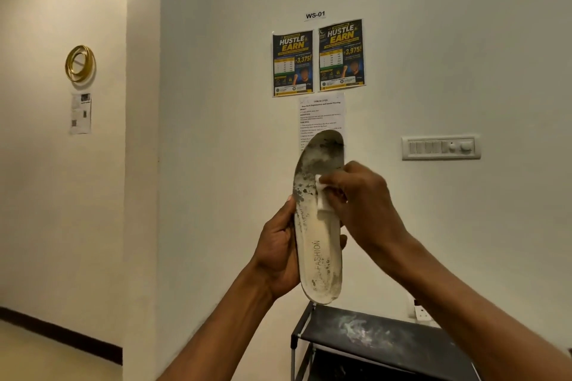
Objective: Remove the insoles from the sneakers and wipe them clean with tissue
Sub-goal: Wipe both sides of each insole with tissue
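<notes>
The insole [318, 226] stands upright between the left hand [278, 254] and right hand [362, 198], above the shoe rack [387, 340], before the wall posters [318, 59].

1 insole [318, 244], 1 tissue [322, 195], 2 hands [278, 254] [362, 204], 2 posters [292, 62] [341, 55], 1 rack [387, 337].

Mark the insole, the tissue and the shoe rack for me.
insole [318, 254], head view, on its printed heel half.
tissue [322, 198], head view, on its white folded edge.
shoe rack [387, 337], head view, on its dusty top shelf.
</notes>
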Demonstrator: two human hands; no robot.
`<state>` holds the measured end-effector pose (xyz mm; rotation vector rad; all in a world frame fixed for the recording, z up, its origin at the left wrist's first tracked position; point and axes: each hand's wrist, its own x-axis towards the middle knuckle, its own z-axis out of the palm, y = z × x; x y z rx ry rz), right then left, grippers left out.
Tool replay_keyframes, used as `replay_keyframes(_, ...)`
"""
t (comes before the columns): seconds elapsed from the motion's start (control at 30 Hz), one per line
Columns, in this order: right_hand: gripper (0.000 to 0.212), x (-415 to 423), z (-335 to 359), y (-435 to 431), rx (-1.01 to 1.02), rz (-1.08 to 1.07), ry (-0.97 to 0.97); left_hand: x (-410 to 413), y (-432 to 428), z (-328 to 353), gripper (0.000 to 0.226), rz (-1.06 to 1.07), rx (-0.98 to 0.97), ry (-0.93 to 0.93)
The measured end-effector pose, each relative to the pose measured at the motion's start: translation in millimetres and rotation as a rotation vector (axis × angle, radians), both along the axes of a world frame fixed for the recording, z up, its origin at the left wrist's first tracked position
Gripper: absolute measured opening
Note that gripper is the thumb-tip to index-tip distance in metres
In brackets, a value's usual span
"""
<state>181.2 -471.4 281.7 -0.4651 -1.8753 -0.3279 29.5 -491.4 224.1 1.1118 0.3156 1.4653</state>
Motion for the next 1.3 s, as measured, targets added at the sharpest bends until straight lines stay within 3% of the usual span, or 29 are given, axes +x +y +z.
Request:
replay_keyframes(0.07, 0.014, -8, 9, 5, 0.029, -0.009, 0.087, 4, 1, 2, 0.054, -0.003, -0.003, -0.021)
replay_keyframes(0.23, 0.018, -5, -24, -11, -0.010, 0.060, -0.180, -1, 7, 2, 0.056, 0.006, 0.023, -0.061)
replay_keyframes(0.43, 0.011, 0, 13, 11, 0.067, -0.031, 0.076, 12, 6, 6, 0.052, -0.033, 0.013, -0.035)
replay_keyframes(0.63, 0.019, 5, -38, -16, -0.029, 0.014, -0.218, 2, 9, 4, 0.059, -0.003, 0.005, -0.043)
replay_keyframes(0.8, 0.013, 1, -9, 1, -0.002, -0.010, 0.003, 10, 14, 6, 0.057, 0.048, 0.006, -0.026)
replay_keyframes(0.97, 0.018, 6, -46, -21, -0.132, 0.072, -0.151, 6, 14, 11, 0.060, 0.038, 0.006, -0.058)
replay_keyframes(1.1, 0.016, 11, -34, -7, -0.144, 0.021, 0.009, 12, 16, 6, 0.059, 0.008, -0.006, -0.068)
replay_keyframes(1.3, 0.017, 11, -59, -27, -0.262, 0.100, -0.086, 9, 20, 17, 0.065, 0.021, 0.005, -0.030)
